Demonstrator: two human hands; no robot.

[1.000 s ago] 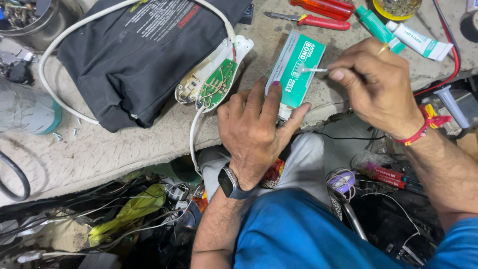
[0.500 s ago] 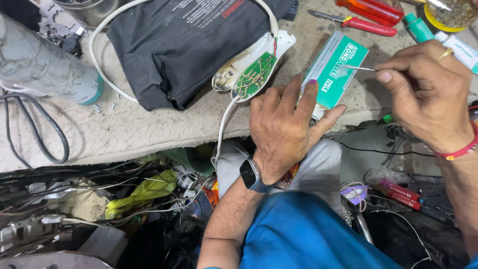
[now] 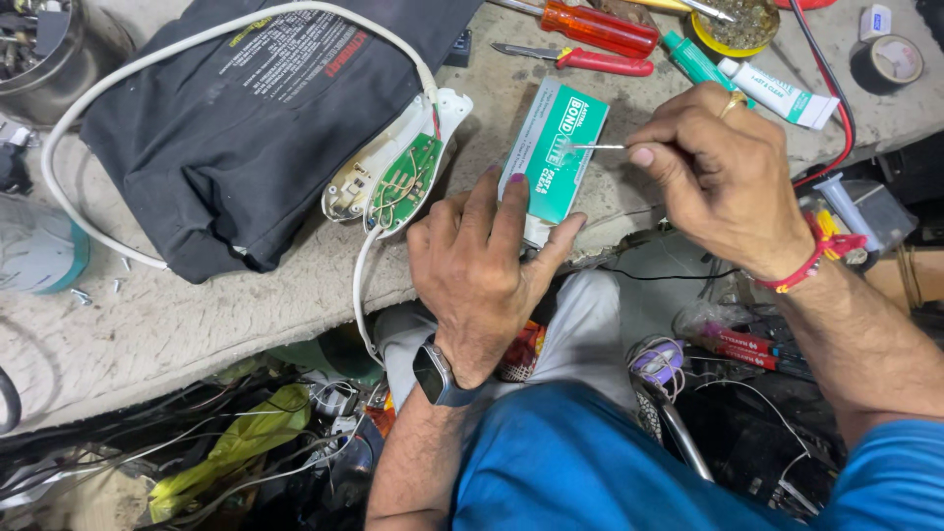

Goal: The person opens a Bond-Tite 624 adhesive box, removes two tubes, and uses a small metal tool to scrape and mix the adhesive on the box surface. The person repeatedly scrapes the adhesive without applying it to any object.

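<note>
My left hand (image 3: 482, 261) lies flat on the bench edge, its fingers pressing down the lower end of a green and white carton (image 3: 553, 147). My right hand (image 3: 723, 172) pinches a thin metal pin (image 3: 595, 147) whose tip touches a blob of clear glue on the carton's face. Just left of my left hand lies an opened white plastic device (image 3: 393, 167) with a green circuit board (image 3: 405, 182) showing. Its white cable (image 3: 147, 74) loops over a black pouch (image 3: 236, 108).
Red-handled screwdrivers (image 3: 590, 29), two glue tubes (image 3: 777, 93), a round tin (image 3: 733, 25) and a roll of black tape (image 3: 890, 61) lie at the back right. A metal can (image 3: 39, 39) stands far left. Tangled wires and parts (image 3: 246, 442) fill the floor below the bench.
The view shifted a little. My right hand has brought the pin leftward until its tip rests on the carton. My left hand has stayed on the carton.
</note>
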